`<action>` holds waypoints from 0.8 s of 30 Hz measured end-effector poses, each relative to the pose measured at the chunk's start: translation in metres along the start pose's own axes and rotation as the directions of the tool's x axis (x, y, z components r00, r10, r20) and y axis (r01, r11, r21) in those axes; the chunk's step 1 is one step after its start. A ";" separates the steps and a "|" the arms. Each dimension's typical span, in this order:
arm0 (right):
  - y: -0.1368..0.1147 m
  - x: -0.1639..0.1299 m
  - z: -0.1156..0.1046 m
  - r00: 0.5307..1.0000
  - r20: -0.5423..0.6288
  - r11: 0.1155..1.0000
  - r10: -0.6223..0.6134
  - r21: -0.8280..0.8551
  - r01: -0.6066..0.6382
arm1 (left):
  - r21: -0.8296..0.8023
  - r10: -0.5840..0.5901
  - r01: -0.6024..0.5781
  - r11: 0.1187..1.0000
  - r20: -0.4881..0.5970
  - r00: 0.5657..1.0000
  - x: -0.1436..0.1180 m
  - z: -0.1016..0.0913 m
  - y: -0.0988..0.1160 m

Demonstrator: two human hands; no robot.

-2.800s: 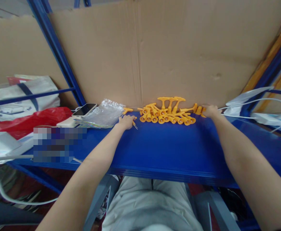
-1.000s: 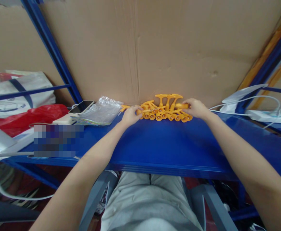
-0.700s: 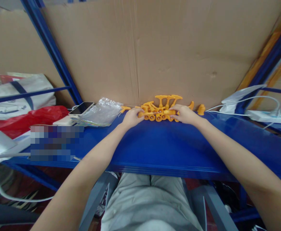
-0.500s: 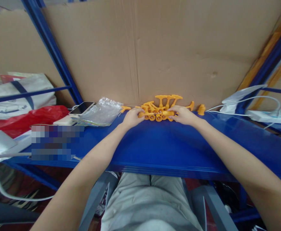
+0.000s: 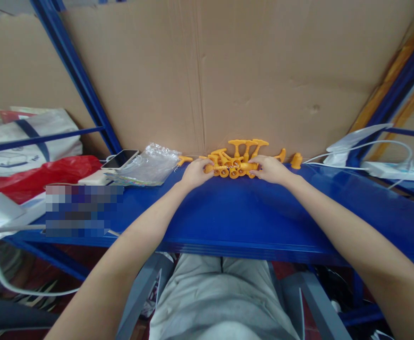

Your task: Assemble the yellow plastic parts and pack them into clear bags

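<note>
A cluster of orange T-handled corkscrews (image 5: 233,172) lies at the back of the blue table, several round open ends facing me. Metal spirals glint among them. My left hand (image 5: 197,173) curls round an orange corkscrew at the cluster's left side, its fingertips partly hidden. On the right side, my right hand (image 5: 271,170) pinches another orange corkscrew (image 5: 248,166), lying sideways, between thumb and fingers. Several T-handles (image 5: 246,144) point up behind, near the cardboard. A loose corkscrew (image 5: 184,160) with its bare spiral rests left of my left hand.
An orange bell-shaped piece (image 5: 296,161) stands right of my right hand. Left are a clear plastic bag (image 5: 152,165), a phone (image 5: 121,159) and a red bag (image 5: 51,177). A cardboard wall (image 5: 207,75) closes the back. White cables (image 5: 337,165) lie at right.
</note>
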State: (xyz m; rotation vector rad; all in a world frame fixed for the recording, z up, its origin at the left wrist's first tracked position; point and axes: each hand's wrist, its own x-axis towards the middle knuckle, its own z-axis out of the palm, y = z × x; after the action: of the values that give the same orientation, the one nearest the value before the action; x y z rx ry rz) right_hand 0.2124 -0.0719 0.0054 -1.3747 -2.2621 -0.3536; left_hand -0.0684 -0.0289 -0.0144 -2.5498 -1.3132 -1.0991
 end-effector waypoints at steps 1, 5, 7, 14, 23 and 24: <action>-0.002 0.000 0.000 1.000 -0.003 1.000 -0.009 0.003 0.009 | 0.006 0.004 -0.004 1.000 0.001 1.000 0.000 0.000 0.001; -0.010 0.000 0.001 0.999 -0.016 0.998 -0.047 0.027 0.048 | 0.019 0.027 -0.027 0.999 0.000 1.000 -0.001 0.002 0.008; -0.013 0.001 0.002 0.998 -0.024 0.997 -0.064 0.039 0.065 | 0.016 0.036 -0.036 0.999 -0.004 0.999 -0.001 0.003 0.013; -0.015 0.002 0.007 0.991 -0.078 0.990 -0.113 0.073 0.119 | -0.003 0.032 -0.032 0.999 0.004 0.999 -0.003 0.004 0.020; -0.015 0.001 0.008 0.986 -0.086 0.987 -0.140 0.067 0.146 | -0.027 -0.006 0.007 1.000 0.022 1.000 -0.002 0.004 0.020; -0.016 0.001 0.007 0.988 -0.080 0.989 -0.134 0.054 0.139 | -0.031 -0.015 0.016 0.999 0.029 0.999 -0.002 0.004 0.020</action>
State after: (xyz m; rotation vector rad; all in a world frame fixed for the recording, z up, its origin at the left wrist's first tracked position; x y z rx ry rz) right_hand 0.1965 -0.0752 0.0000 -1.1605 -2.2909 -0.3739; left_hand -0.0520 -0.0418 -0.0137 -2.5917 -1.3351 -1.0981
